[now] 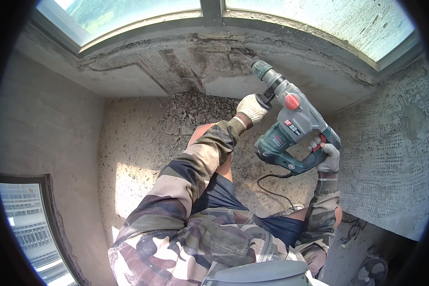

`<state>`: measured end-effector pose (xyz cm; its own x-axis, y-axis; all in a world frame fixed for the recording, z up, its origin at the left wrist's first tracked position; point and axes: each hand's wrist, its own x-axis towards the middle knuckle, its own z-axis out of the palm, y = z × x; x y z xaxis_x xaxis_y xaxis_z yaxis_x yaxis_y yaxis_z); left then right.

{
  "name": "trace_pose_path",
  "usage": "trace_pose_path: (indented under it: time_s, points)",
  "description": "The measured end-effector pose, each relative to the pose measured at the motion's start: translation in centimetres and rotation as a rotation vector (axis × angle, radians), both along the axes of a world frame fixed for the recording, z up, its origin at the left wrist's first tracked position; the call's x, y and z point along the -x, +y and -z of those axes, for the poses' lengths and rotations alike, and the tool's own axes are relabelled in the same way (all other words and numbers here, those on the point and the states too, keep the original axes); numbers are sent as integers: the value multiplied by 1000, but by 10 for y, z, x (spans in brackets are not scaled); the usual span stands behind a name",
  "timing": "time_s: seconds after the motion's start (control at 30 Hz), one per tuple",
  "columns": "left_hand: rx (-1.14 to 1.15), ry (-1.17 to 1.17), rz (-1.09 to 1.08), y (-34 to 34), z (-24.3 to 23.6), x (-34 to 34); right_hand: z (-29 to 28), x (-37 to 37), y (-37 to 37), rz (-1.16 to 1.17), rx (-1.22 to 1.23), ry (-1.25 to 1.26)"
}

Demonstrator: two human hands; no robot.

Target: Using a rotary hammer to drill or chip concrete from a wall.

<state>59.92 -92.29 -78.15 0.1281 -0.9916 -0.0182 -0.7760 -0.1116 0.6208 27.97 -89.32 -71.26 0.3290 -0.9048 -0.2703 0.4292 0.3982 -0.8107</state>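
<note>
A grey and dark green rotary hammer drill with a red dial is held up in front of me, tilted toward the wall. My left hand, in a pale knitted work glove, wraps round its black side handle. Round the rear handle with the red trigger closes my gloved right hand. The drill's bit points at the broken-up upper part of the wall beneath the window. Whether its tip touches the wall is hard to see.
Rubble lies on the dusty floor along the wall's foot. A black power cord loops down from the drill beside my legs. Window frames run above the wall, and a rough plastered wall rises at right. A fan stands lower right.
</note>
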Motion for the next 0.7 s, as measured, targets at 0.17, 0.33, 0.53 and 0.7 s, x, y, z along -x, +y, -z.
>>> trace_pose_path:
  time_s: [0.17, 0.33, 0.53, 0.7]
  points:
    - [292, -619, 578, -12, 2, -13, 59, 19, -45, -111, -186, -303]
    - [76, -671, 542, -17, 9, -7, 79, 30, -65, -212, -231, -429]
    - [237, -668, 472, -33, 30, 8, 22, 15, -46, -103, -63, -135]
    - [313, -420, 355, -24, 44, -5, -15, -5, -9, -89, 155, 85]
